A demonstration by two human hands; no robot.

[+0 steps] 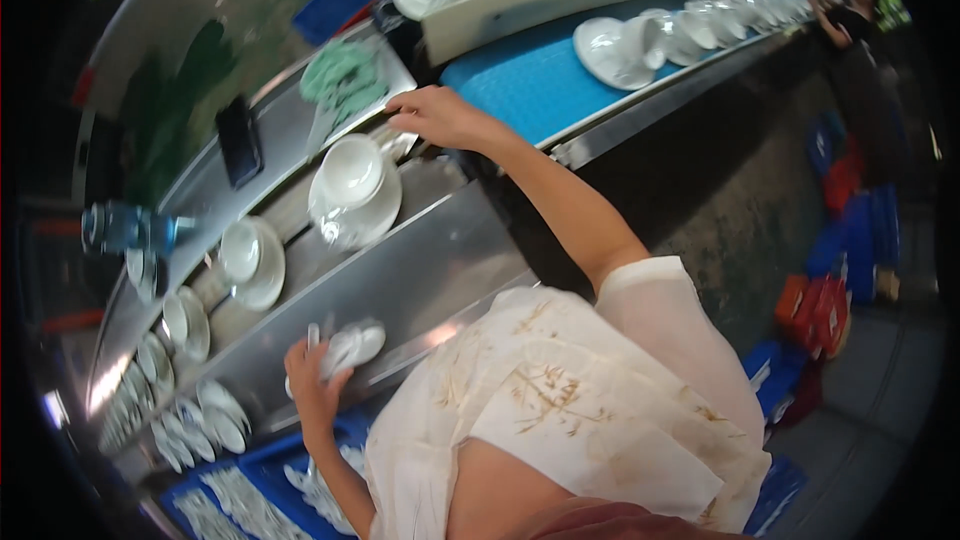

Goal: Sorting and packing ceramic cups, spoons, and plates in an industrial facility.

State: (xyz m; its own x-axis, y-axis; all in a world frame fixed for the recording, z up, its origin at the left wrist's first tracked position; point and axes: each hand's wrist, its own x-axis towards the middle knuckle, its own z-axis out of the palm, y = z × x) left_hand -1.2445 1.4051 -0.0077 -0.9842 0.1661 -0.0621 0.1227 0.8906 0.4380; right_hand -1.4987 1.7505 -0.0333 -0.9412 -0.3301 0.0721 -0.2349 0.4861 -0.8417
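Observation:
My left hand is closed around small white ceramic pieces, apparently spoons, above the steel ledge. At the corner of a metal tray, my right hand has its fingers bent; whether it grips anything is unclear. Just below its fingertips lies a shiny, blurred item. A white bowl stands on a plate on the line, left of that hand. Farther along is another bowl with its plate. A green cloth lies on the tray.
More wrapped white dishes line a blue conveyor belt. A phone and a blue bottle rest on the steel shelf. Blue crates hold white pieces below. Another person stands at the far right.

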